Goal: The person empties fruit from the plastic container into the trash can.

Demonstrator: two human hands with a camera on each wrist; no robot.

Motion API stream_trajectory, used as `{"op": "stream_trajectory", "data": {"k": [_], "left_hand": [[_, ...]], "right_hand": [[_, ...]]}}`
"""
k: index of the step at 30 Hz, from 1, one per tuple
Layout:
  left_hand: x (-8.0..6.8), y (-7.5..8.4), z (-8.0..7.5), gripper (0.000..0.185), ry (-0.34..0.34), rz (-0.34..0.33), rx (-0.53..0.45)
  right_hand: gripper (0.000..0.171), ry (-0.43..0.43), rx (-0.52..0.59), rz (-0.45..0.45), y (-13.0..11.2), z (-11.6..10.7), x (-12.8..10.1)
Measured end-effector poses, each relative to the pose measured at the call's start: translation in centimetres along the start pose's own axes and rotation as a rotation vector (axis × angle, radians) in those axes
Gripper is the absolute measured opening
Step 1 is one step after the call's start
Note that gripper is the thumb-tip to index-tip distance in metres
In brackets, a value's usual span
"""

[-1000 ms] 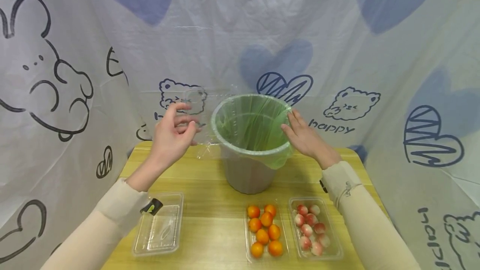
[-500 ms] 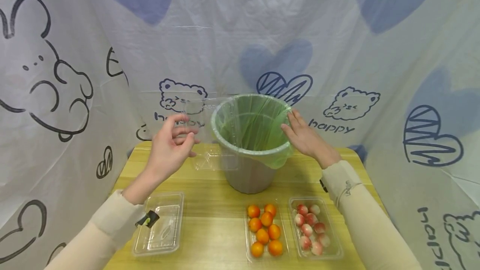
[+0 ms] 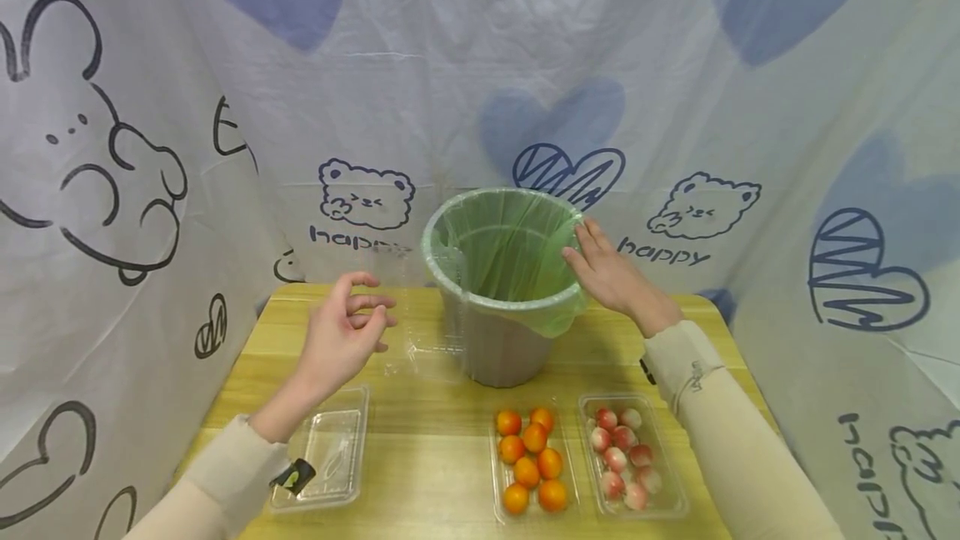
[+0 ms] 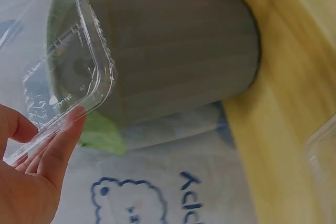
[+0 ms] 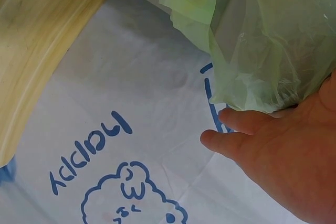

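Clear plastic lid [image 4: 68, 72] sits pinched in the left hand [image 3: 341, 340], left of centre beside the grey bin [image 3: 498, 340]. The right hand [image 3: 611, 273] lies flat-fingered on the green liner [image 5: 262, 35], steadying it. Next likely needs tipping the lid over the rim (judging by its angle). Lower frame: one empty tray [image 3: 330, 457], one of orange tomatoes [image 3: 528, 461], one of pink fruit [image 3: 622, 457].

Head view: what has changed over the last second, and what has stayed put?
The left hand, pinching a clear plastic lid, has come down from rim height beside the bin toward the table and nearer the person. The right hand stays on the green liner; bin and three trays unmoved.
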State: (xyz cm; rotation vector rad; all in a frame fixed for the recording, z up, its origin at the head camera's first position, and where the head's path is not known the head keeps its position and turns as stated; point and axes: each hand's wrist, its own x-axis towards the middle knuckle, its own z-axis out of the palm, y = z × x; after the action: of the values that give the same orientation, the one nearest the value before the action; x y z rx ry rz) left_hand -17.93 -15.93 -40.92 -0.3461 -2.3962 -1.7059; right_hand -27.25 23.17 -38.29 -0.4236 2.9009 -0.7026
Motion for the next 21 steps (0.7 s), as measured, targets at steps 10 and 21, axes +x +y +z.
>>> {"op": "stream_trajectory", "data": {"k": [10,21], "left_hand": [[-1.8,-1.9,1.0,0.036,-0.011,-0.082,-0.040],[-3.1,-3.5,1.3,0.037,-0.005,-0.141,-0.046]], "right_hand": [[0.076,-0.002,-0.001,0.003,0.1,0.1,0.1],[0.076,0.012,0.002,-0.008,0.1,0.2,0.1]]}}
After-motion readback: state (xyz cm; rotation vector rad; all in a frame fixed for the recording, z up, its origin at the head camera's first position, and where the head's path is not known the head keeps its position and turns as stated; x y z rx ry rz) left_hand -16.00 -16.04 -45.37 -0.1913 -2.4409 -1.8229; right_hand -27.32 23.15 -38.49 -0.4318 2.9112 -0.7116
